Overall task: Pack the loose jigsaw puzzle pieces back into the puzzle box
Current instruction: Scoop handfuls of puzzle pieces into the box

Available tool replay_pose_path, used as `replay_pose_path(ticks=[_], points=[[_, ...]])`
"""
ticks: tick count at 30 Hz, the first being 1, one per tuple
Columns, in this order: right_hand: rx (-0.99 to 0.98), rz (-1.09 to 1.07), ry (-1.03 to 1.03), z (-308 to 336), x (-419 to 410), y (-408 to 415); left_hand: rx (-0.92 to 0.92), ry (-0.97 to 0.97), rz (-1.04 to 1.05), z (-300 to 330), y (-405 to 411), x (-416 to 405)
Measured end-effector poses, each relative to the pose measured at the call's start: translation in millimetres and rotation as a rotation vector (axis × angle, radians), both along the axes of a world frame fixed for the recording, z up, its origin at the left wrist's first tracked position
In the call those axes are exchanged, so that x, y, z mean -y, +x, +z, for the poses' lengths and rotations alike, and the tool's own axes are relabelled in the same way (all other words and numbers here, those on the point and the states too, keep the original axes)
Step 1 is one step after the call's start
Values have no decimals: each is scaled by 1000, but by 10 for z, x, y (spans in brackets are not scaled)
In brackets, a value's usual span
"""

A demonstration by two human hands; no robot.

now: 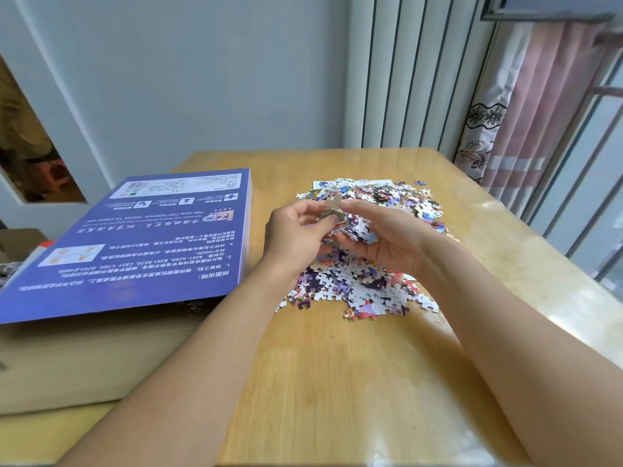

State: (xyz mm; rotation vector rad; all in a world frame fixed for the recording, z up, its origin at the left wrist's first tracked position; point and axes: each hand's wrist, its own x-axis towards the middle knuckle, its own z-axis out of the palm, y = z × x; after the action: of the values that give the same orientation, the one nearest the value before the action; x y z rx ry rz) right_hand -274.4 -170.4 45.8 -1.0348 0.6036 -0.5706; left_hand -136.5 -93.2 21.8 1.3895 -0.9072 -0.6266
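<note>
Over the puzzle pile [367, 264], our left hand [296, 230] and right hand [381, 230] meet, gripping loose pieces [333, 214]; the blue puzzle box [135, 244], left, runs near-to-far.

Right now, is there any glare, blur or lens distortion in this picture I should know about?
In the head view, window light from the right puts a glare streak on the table; the wide lens bows the wall slats and window frame; the box print is soft and appears upside down; the left hand and right hand over the puzzle pieces look slightly blurred.
</note>
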Motion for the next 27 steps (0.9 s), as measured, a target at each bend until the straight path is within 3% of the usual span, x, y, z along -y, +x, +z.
replay_pose_path(ticks=[4, 10, 16, 21, 24, 27], points=[[33, -39, 14, -65, -4, 39, 17, 17, 2, -18, -20, 12], [36, -118, 42, -19, -73, -1, 279, 7, 47, 229, 62, -155], [67, -133, 120, 77, -318, 78, 552, 63, -102, 623, 288, -694], [23, -60, 125, 256, -582, 206, 999, 358, -96, 660, 844, -1497], [-3, 16, 119, 436, -806, 344, 1108, 535, -66, 607, 1156, -1835], [-25, 64, 119, 549, -1014, 517, 1179, 563, -2, 508, 1345, -2025]])
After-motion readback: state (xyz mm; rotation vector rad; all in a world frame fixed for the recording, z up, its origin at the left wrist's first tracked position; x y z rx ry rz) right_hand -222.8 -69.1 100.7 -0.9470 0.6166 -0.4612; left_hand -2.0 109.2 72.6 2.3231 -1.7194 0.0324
